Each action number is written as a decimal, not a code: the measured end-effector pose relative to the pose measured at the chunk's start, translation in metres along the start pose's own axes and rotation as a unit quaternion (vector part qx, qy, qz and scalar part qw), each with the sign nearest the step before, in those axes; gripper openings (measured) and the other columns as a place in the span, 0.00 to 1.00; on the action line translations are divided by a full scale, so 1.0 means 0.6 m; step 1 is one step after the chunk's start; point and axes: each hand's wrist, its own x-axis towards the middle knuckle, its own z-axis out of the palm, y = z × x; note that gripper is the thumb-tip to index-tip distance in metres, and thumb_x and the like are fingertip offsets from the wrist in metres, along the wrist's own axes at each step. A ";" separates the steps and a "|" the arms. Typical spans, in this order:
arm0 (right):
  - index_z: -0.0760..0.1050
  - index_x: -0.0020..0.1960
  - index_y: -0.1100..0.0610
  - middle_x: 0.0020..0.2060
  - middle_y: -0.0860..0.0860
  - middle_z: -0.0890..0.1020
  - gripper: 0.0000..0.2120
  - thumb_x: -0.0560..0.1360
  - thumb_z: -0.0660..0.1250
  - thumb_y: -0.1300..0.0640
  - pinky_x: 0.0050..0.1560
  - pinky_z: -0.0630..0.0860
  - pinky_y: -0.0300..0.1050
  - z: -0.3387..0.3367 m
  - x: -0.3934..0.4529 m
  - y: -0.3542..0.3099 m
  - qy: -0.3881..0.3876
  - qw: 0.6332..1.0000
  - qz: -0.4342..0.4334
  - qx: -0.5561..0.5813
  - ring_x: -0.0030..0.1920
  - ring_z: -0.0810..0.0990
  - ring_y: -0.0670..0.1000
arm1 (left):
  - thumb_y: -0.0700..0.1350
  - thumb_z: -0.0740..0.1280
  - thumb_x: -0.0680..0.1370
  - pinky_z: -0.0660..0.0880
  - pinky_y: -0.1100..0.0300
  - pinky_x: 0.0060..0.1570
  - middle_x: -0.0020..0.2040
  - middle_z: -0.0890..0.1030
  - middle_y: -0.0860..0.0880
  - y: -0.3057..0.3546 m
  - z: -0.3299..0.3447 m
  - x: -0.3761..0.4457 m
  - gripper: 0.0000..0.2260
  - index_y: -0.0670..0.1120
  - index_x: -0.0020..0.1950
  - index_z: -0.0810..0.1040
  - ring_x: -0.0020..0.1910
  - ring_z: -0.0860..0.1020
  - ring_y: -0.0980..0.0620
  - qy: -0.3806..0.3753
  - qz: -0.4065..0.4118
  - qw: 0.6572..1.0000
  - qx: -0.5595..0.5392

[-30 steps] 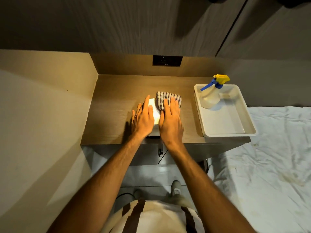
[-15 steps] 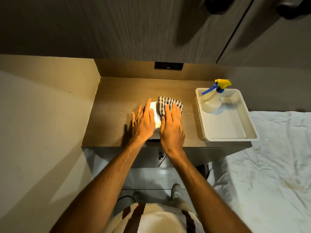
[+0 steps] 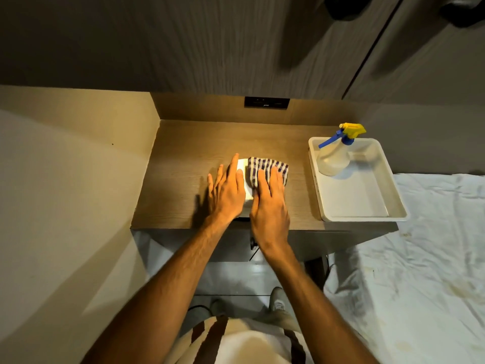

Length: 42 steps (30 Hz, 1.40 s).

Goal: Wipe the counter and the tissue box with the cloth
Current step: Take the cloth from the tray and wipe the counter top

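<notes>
Both hands lie flat and open, left (image 3: 226, 195) on the tissue box (image 3: 246, 191), right (image 3: 269, 203) pressing the striped cloth (image 3: 267, 168) lying crosswise.

Tissue box (image 3: 244, 179) mostly hidden under both hands and cloth (image 3: 265, 168)

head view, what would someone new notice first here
Two bare hands lie flat at the middle of the wooden counter: the left hand on a white tissue box, the right hand pressing a striped cloth onto it. To the right, a spray bottle with a yellow and blue trigger stands in a white tray at the counter's end.
</notes>
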 end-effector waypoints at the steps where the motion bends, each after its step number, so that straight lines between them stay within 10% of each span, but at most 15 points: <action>1: 0.60 0.81 0.53 0.82 0.54 0.60 0.28 0.82 0.50 0.51 0.80 0.63 0.58 0.000 -0.017 -0.003 -0.014 1.000 -0.019 -0.018 0.84 0.54 0.55 | 0.50 0.53 0.87 0.44 0.37 0.83 0.82 0.65 0.46 -0.002 0.000 -0.001 0.26 0.52 0.84 0.51 0.84 0.57 0.43 0.001 0.003 1.000 -0.008; 8: 0.66 0.78 0.54 0.77 0.55 0.69 0.23 0.84 0.58 0.52 0.74 0.73 0.54 -0.021 0.099 0.001 -0.075 0.990 -0.102 -0.056 0.78 0.66 0.55 | 0.51 0.44 0.85 0.44 0.40 0.83 0.82 0.65 0.45 -0.003 0.000 0.000 0.26 0.49 0.84 0.55 0.84 0.58 0.44 0.014 0.014 1.000 0.008; 18: 0.56 0.82 0.56 0.83 0.57 0.57 0.32 0.81 0.44 0.45 0.83 0.55 0.57 0.000 -0.012 -0.019 -0.065 0.993 -0.052 -0.087 0.84 0.52 0.57 | 0.51 0.50 0.86 0.42 0.41 0.83 0.82 0.66 0.46 -0.011 0.005 0.002 0.25 0.51 0.84 0.52 0.84 0.57 0.44 0.007 0.012 1.000 -0.009; 28: 0.57 0.82 0.55 0.83 0.55 0.56 0.30 0.83 0.53 0.46 0.82 0.58 0.57 0.002 0.035 -0.029 -0.025 0.998 0.041 -0.040 0.84 0.51 0.56 | 0.54 0.47 0.86 0.43 0.38 0.83 0.82 0.66 0.46 0.002 -0.006 -0.006 0.26 0.52 0.84 0.52 0.83 0.59 0.44 -0.003 0.003 1.000 -0.016; 36: 0.62 0.81 0.54 0.81 0.54 0.64 0.26 0.84 0.54 0.50 0.81 0.60 0.54 -0.013 0.082 -0.011 -0.082 0.989 -0.102 -0.075 0.82 0.59 0.56 | 0.49 0.47 0.86 0.42 0.36 0.82 0.84 0.61 0.47 -0.006 -0.005 0.000 0.25 0.48 0.84 0.54 0.85 0.55 0.44 -0.029 0.019 0.999 0.036; 42: 0.55 0.83 0.56 0.83 0.55 0.57 0.32 0.82 0.49 0.44 0.84 0.55 0.53 -0.025 0.039 0.002 -0.067 0.997 -0.044 -0.002 0.84 0.51 0.54 | 0.61 0.41 0.80 0.40 0.36 0.81 0.84 0.62 0.46 0.007 -0.011 -0.007 0.34 0.49 0.84 0.53 0.84 0.56 0.43 -0.020 -0.008 1.000 0.011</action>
